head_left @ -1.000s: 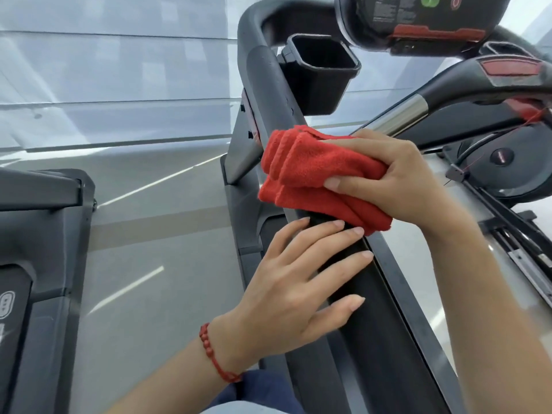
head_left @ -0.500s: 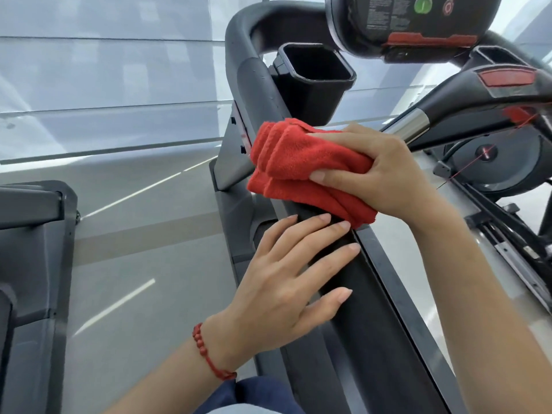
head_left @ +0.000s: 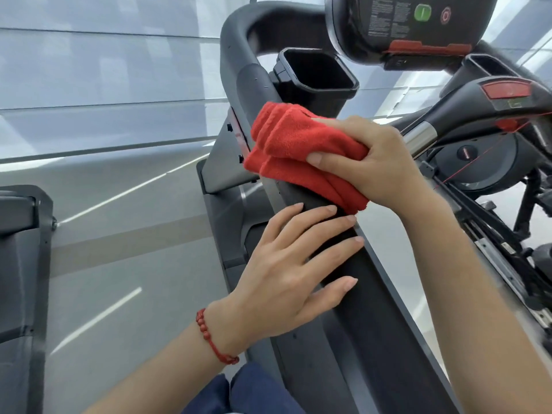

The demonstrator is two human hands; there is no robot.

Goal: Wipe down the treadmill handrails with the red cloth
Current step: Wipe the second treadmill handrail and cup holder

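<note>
Right hand (head_left: 379, 162): grip clamped on the folded red terry cloth (head_left: 298, 150), thumb on its near face, fingers curled over the top.
Cloth: pressed onto the black padded treadmill handrail (head_left: 367, 294), wrapped over its top, just far of the left fingertips.
Left hand (head_left: 286, 279): grip apart, palm and spread fingers flat on the handrail, holding nothing; red beaded bracelet (head_left: 215, 339) at the wrist.
Handrail: runs from near right up to the far bend.
Beyond: black square cup holder (head_left: 316, 73) just far of the cloth; console (head_left: 412, 25) far right.
</note>
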